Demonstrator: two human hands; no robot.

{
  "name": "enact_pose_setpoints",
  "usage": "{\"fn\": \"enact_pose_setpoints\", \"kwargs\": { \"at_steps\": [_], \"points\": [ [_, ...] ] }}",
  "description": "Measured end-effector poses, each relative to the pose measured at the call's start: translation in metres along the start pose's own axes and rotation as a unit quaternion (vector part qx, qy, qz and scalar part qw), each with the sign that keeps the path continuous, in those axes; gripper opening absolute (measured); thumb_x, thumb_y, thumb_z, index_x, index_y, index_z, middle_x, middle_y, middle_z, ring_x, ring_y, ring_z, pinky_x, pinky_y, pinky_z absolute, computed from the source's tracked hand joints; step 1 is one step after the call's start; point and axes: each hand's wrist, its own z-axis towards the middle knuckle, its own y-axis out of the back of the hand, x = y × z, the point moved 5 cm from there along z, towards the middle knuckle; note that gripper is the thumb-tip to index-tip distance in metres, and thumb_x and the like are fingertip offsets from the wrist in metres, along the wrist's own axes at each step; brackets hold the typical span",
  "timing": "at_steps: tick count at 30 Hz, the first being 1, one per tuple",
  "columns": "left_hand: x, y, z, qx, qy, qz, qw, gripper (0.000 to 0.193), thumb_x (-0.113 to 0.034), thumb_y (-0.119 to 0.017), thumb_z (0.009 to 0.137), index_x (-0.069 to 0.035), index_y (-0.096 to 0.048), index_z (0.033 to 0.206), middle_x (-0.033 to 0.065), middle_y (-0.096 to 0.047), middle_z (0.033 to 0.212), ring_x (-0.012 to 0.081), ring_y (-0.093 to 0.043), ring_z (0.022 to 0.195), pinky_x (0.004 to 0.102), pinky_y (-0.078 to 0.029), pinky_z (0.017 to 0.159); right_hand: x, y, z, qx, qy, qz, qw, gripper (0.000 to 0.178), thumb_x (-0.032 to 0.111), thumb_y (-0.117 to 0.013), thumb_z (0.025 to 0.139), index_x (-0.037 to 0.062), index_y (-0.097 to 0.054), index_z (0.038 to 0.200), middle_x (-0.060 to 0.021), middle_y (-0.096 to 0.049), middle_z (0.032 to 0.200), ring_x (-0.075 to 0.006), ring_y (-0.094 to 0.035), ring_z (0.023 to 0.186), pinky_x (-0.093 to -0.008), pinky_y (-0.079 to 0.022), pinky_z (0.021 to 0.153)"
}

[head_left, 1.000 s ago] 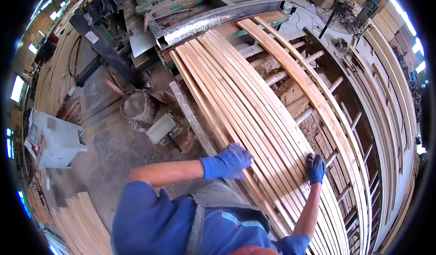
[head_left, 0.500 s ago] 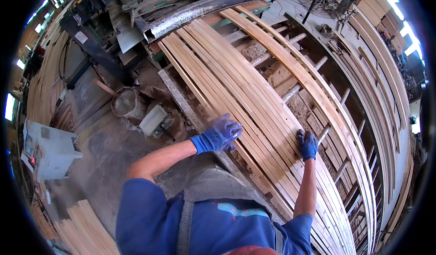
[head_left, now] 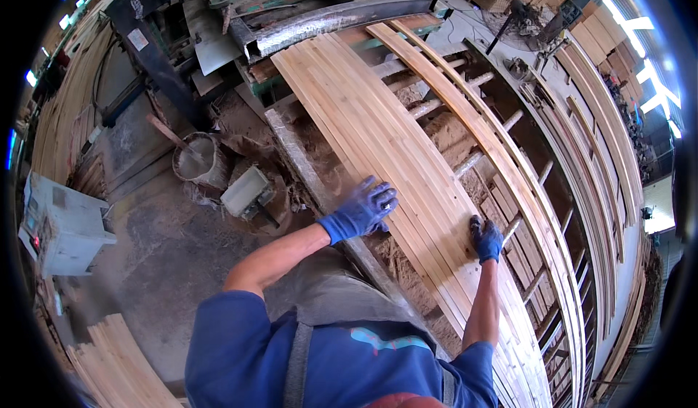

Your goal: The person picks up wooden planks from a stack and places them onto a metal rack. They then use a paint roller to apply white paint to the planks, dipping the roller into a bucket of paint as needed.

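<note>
A long bundle of pale wooden strips (head_left: pixel 407 162) lies side by side across a roller frame in front of me, their edges pressed together. My left hand (head_left: pixel 363 210), in a blue work glove, is at the near left edge of the bundle, its fingers curled over the outer strip. On the opposite edge my right hand (head_left: pixel 487 239), gloved the same way with dark fingertips, has its fingers bent against the outermost strip. The strips lie between my two hands. The undersides of both hands are hidden.
Right of the bundle, two separate boards (head_left: pixel 465 117) lie across rollers (head_left: pixel 469 164) above sawdust. A metal rail (head_left: pixel 298 150) runs along the near side. On the left stand a dusty bucket (head_left: pixel 200 162) and a grey machine box (head_left: pixel 62 226). A steel beam (head_left: pixel 320 26) crosses the far end.
The gaps between the strips on the left have closed, and the bundle is narrower. My left hand has moved slightly right onto the bundle's edge; my right hand remains at the other edge.
</note>
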Motion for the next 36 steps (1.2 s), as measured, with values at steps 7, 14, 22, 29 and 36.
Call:
{"fn": "enact_pose_setpoints", "kwargs": {
  "at_steps": [7, 14, 22, 29, 36],
  "points": [
    [0.015, 0.034, -0.036, 0.033, 0.031, 0.013, 0.999, 0.064, -0.059, -0.045, 0.087, -0.011, -0.051, 0.128, 0.0117, -0.042, 0.141, 0.0287, -0.033, 0.135, 0.0531, -0.025, 0.113, 0.033, -0.001, -0.021, 0.037, 0.051, 0.021, 0.998, 0.050, 0.054, -0.058, 0.085, 0.0044, -0.062, 0.080, -0.0224, -0.063, 0.073, -0.0415, -0.061, 0.071, -0.0516, -0.045, 0.064],
    [0.019, 0.032, -0.023, 0.060, 0.055, -0.023, 0.996, 0.059, -0.056, -0.042, 0.090, -0.012, -0.056, 0.127, 0.0130, -0.049, 0.136, 0.0302, -0.040, 0.132, 0.0525, -0.026, 0.113, 0.037, 0.007, -0.010, 0.137, 0.067, 0.056, 0.987, 0.045, 0.048, -0.060, 0.086, 0.0027, -0.062, 0.090, -0.0192, -0.061, 0.073, -0.0408, -0.058, 0.071, -0.0501, -0.044, 0.067],
    [0.023, 0.024, -0.017, 0.079, 0.062, -0.047, 0.994, 0.058, -0.055, -0.036, 0.094, -0.011, -0.056, 0.127, 0.0123, -0.049, 0.136, 0.0293, -0.041, 0.132, 0.0515, -0.026, 0.113, 0.038, 0.002, 0.011, 0.197, 0.068, 0.231, 0.950, 0.032, 0.033, -0.061, 0.089, 0.0055, -0.067, 0.106, -0.0169, -0.070, 0.088, -0.0306, -0.068, 0.081, -0.0391, -0.051, 0.073],
    [0.022, 0.031, -0.019, 0.080, 0.060, -0.056, 0.993, 0.056, -0.050, -0.048, 0.088, -0.010, -0.056, 0.128, 0.0124, -0.048, 0.138, 0.0293, -0.039, 0.133, 0.0494, -0.025, 0.114, 0.014, -0.057, 0.027, 0.310, 0.041, 0.393, 0.865, 0.042, 0.038, -0.057, 0.094, -0.0005, -0.066, 0.108, -0.0036, -0.069, 0.092, -0.0116, -0.060, 0.087, -0.0293, -0.048, 0.080],
    [0.020, 0.038, -0.016, 0.093, 0.050, -0.051, 0.993, 0.067, -0.051, -0.059, 0.080, -0.008, -0.053, 0.130, 0.0145, -0.044, 0.140, 0.0307, -0.037, 0.135, 0.0482, -0.023, 0.115, -0.026, -0.081, 0.040, 0.358, 0.023, 0.524, 0.773, 0.051, 0.040, -0.054, 0.096, -0.0017, -0.057, 0.126, -0.0056, -0.062, 0.119, -0.0141, -0.054, 0.112, -0.0285, -0.039, 0.100]
  ]
}}
